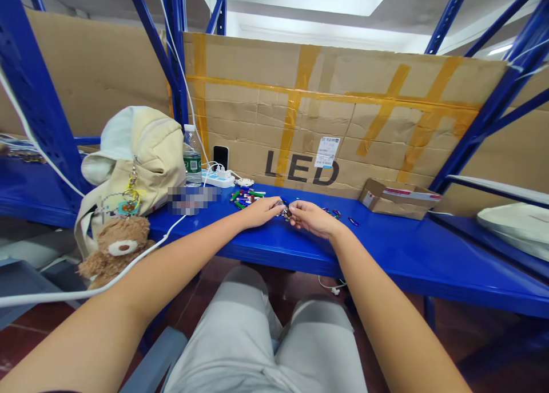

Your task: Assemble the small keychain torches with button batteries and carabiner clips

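Observation:
Close together over the blue tabletop (274,250), both my hands have their fingers bent around small metal pieces (286,211). My left hand (265,211) pinches with thumb and fingers at the left side of these pieces. From the right, my right hand (312,218) grips them between thumb and forefinger, its other fingers curled below. The pieces are dark and silvery, too small and covered to name. Behind my left hand lies a pile of small shiny green, red, blue and silver pieces (246,198). A blue-purple clip-like loop (353,221) rests right of my right hand.
A cream backpack (158,147) with a brown plush bear (122,241) stands at left. Near it are a water bottle (193,155), a phone (221,156) and a power strip (218,178). A small carton (398,198) sits at right. A white cable (128,270) crosses my left forearm.

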`<state>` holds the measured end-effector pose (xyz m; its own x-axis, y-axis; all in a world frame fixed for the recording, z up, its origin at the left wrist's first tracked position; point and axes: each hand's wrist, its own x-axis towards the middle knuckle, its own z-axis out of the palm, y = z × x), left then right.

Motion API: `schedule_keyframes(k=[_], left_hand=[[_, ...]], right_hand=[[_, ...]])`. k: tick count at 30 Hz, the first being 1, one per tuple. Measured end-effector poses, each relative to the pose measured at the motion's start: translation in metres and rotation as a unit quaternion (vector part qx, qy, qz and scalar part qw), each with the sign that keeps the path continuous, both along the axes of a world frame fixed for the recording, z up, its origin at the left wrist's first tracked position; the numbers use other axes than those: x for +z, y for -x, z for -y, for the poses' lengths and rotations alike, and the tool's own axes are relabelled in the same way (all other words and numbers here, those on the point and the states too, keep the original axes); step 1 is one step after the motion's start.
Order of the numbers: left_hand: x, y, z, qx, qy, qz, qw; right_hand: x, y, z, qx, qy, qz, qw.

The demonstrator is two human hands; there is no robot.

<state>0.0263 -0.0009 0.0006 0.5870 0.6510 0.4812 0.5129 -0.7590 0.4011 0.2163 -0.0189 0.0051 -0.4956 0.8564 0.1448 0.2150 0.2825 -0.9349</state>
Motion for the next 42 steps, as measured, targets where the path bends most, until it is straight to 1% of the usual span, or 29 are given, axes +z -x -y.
schedule_keyframes(k=[2,3,4,6,8,9,11,13,17,20,24,29,34,39,42], left_hand=[[0.001,0.000,-0.002,0.025,-0.007,0.013,1.000],[0.001,0.000,-0.002,0.033,-0.009,0.017,0.999],[0.001,0.000,-0.003,0.038,-0.011,0.019,0.999],[0.001,0.001,-0.004,0.039,-0.010,0.021,0.999],[0.001,0.002,-0.004,0.033,0.002,0.022,0.999],[0.001,0.003,-0.004,0.030,0.011,0.019,0.999],[0.001,0.005,-0.002,0.020,0.031,0.005,0.999],[0.001,0.005,0.000,0.010,0.036,-0.020,0.999],[0.000,0.003,0.002,-0.021,0.002,-0.068,0.997],[-0.001,0.002,0.001,-0.041,-0.014,-0.069,0.997],[0.000,0.003,0.000,-0.065,-0.020,-0.046,0.997],[0.002,0.005,0.004,-0.039,-0.017,-0.019,0.999],[0.002,0.001,0.006,0.002,-0.041,-0.037,0.998],[0.000,-0.004,0.006,0.029,-0.058,-0.040,0.997],[0.000,-0.005,0.005,0.042,-0.062,-0.047,0.996]], right_hand=[[-0.002,0.005,0.001,-0.050,-0.073,0.063,0.994],[-0.003,0.008,0.003,-0.078,-0.130,0.109,0.982],[-0.005,0.012,0.004,-0.105,-0.191,0.163,0.962],[-0.007,0.020,0.007,-0.152,-0.290,0.279,0.903],[-0.009,0.026,0.009,-0.187,-0.323,0.370,0.851],[-0.009,0.028,0.010,-0.201,-0.323,0.400,0.834],[-0.009,0.028,0.011,-0.223,-0.316,0.432,0.815],[-0.008,0.026,0.010,-0.239,-0.309,0.442,0.807],[-0.008,0.024,0.010,-0.243,-0.304,0.445,0.806],[-0.008,0.027,0.011,-0.242,-0.314,0.452,0.799],[-0.007,0.031,0.014,-0.263,-0.319,0.470,0.780],[-0.007,0.030,0.015,-0.273,-0.323,0.488,0.764],[-0.009,0.028,0.014,-0.274,-0.335,0.492,0.755],[-0.009,0.025,0.014,-0.271,-0.334,0.489,0.759],[-0.010,0.023,0.015,-0.264,-0.323,0.482,0.771]])
